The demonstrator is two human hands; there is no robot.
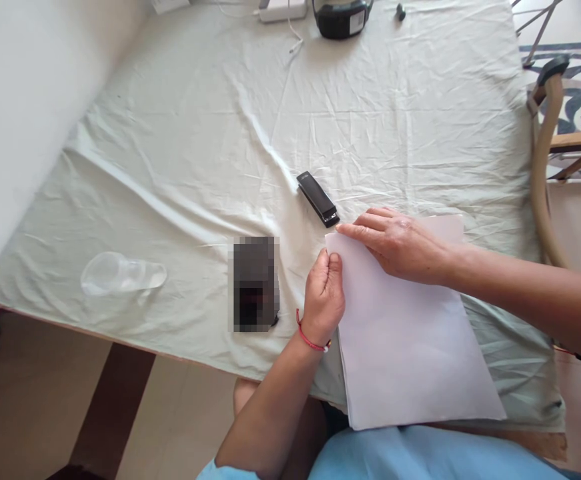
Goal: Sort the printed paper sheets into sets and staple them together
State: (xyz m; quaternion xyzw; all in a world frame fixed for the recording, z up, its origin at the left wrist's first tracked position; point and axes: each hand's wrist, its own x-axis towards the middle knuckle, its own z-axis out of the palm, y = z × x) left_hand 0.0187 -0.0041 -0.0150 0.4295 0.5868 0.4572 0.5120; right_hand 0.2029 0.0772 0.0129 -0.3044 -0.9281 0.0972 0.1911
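A stack of white paper sheets (415, 347) lies at the table's near edge, its lower end reaching my body. My left hand (324, 293) is closed at the stack's upper left edge, thumb on the near side; its other fingers are mostly hidden. Flat across the top of the sheets rests my right hand (395, 243), fingers stretched toward the upper left corner. Just beyond those fingertips is a black stapler (317, 200), lying on the cloth at a slant and apart from both hands.
A pale cloth (180, 147) with creases covers the table. Left of my hands are a pixelated dark object (255, 283) and a clear plastic container (120, 273) on its side. A black device (341, 19) and a white power strip (283, 9) are at the far edge. A chair (545, 167) stands right.
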